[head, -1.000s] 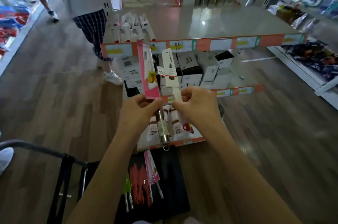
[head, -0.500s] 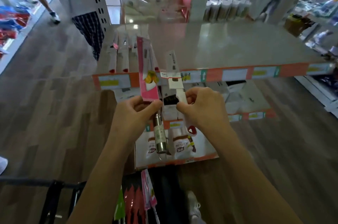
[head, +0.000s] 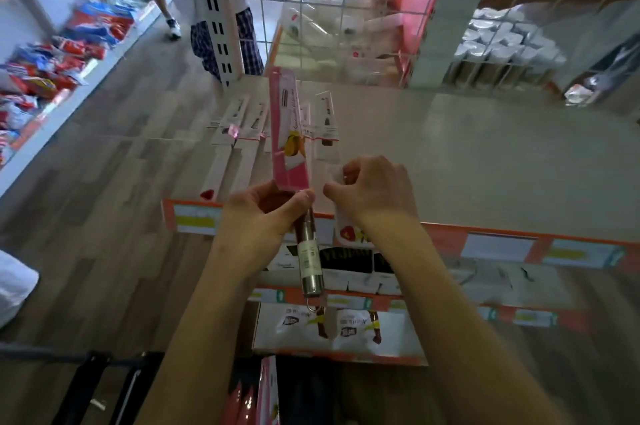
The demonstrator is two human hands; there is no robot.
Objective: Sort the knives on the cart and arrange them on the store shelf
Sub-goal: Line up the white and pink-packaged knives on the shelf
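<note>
My left hand [head: 258,216] grips a knife in a pink card sleeve [head: 287,137], held upright with its steel handle [head: 310,260] hanging below my fist. Beside it, my right hand [head: 372,187] pinches a white-packaged knife [head: 327,126] that points away from me over the top shelf [head: 467,154]. Several white-packaged knives [head: 235,133] lie in a row on the shelf's left part, just beyond both hands. More pink-packaged knives [head: 266,393] lie in the cart [head: 104,386] at the bottom edge.
Lower shelves [head: 485,286] hold white boxes and packaged goods behind orange price rails. A wire grid [head: 346,8] backs the top shelf. A person [head: 221,8] stands at the shelf's far left corner. Packaged goods [head: 52,57] line a low shelf on the left.
Both hands have risen and moved forward from the lower shelves to above the top shelf's front edge, still holding both knives. The view has tilted up with them.
</note>
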